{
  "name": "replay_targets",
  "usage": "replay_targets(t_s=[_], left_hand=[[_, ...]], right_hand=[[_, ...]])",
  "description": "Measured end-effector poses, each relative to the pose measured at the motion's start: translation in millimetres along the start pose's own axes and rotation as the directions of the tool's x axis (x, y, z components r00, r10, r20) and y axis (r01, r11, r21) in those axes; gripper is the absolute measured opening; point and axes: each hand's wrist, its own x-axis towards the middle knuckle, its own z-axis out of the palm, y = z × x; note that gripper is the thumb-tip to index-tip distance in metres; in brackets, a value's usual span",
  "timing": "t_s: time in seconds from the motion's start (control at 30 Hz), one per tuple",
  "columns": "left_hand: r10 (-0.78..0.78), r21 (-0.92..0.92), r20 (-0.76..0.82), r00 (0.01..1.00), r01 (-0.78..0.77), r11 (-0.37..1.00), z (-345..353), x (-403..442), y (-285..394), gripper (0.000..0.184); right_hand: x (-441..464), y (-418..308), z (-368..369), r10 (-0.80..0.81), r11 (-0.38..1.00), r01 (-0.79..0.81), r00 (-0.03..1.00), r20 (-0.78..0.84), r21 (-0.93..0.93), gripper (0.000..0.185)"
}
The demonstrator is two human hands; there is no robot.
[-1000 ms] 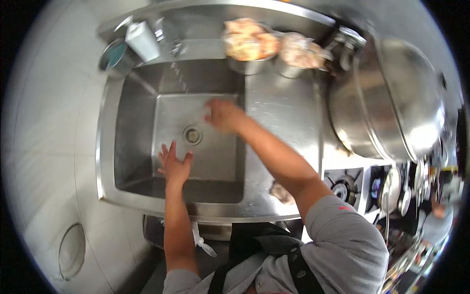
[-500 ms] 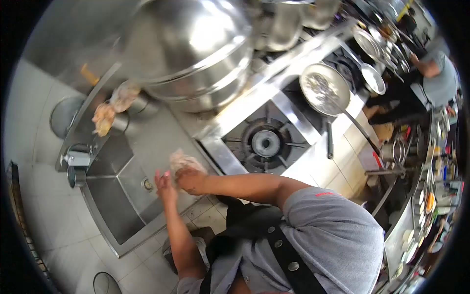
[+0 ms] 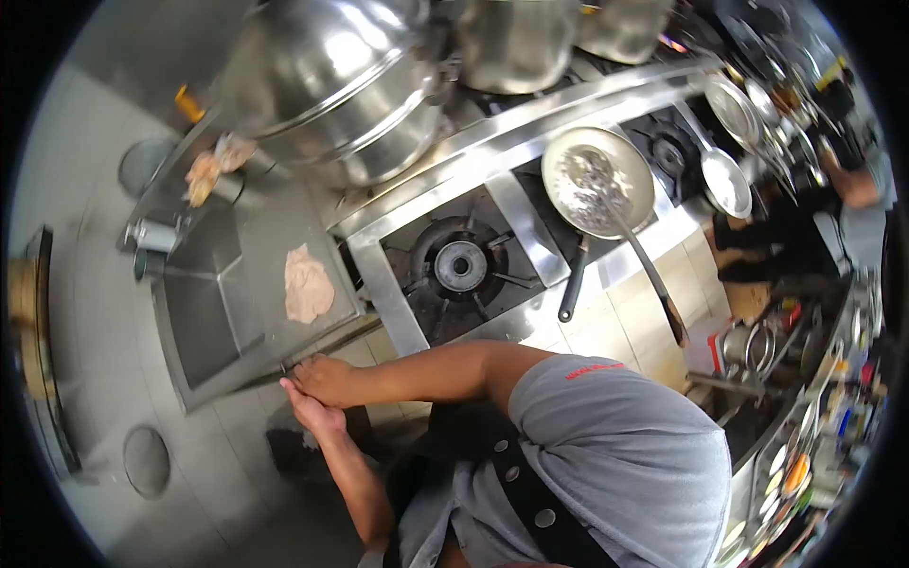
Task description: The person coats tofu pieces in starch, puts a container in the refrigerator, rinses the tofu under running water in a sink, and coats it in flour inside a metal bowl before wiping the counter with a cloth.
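Both hands meet just in front of the counter's front edge. My left hand [image 3: 317, 411] is palm up, its fingers stretched out beneath the other hand, with no object visible on it. Over those fingers lies my right hand [image 3: 328, 381], its fingers bent and pressed together; whatever is inside them, if anything, is hidden. A pale pink, soft, crumpled piece [image 3: 308, 286] lies flat on the steel counter [image 3: 270, 232], beyond the hands and apart from them. The sink [image 3: 199, 322] is to its left.
A burner [image 3: 459, 268] is right of the counter, beside a pan [image 3: 620, 194] with a ladle in it. A large steel pot [image 3: 327, 90] stands behind. Two containers with pale food [image 3: 202, 178] are at the back left. Another person [image 3: 857, 208] stands far right.
The view has swung right, from the sink toward the stove. The pink piece, in my right hand half a second ago, now lies on the counter. My hands have come together nearer my body.
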Motion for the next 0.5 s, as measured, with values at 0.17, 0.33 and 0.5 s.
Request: replay_targets(t_s=[0.17, 0.33, 0.5], left_hand=[[0.704, 0.872, 0.112, 0.701, -0.409, 0.269, -72, -74, -31, 0.049], [0.658, 0.835, 0.202, 0.726, -0.479, 0.272, -98, -204, -49, 0.031], [0.196, 0.846, -0.140, 0.971, 0.014, 0.532, -202, -328, -108, 0.053]], right_hand=[[18, -42, -9, -0.248, 0.851, -0.105, 0.784, 0.569, 0.515, 0.026], [-21, -71, -2, -0.381, 0.751, -0.355, 0.456, 0.804, 0.557, 0.037], [-164, -123, 107, -0.443, 0.871, -0.028, 0.387, 0.808, 0.491, 0.027]])
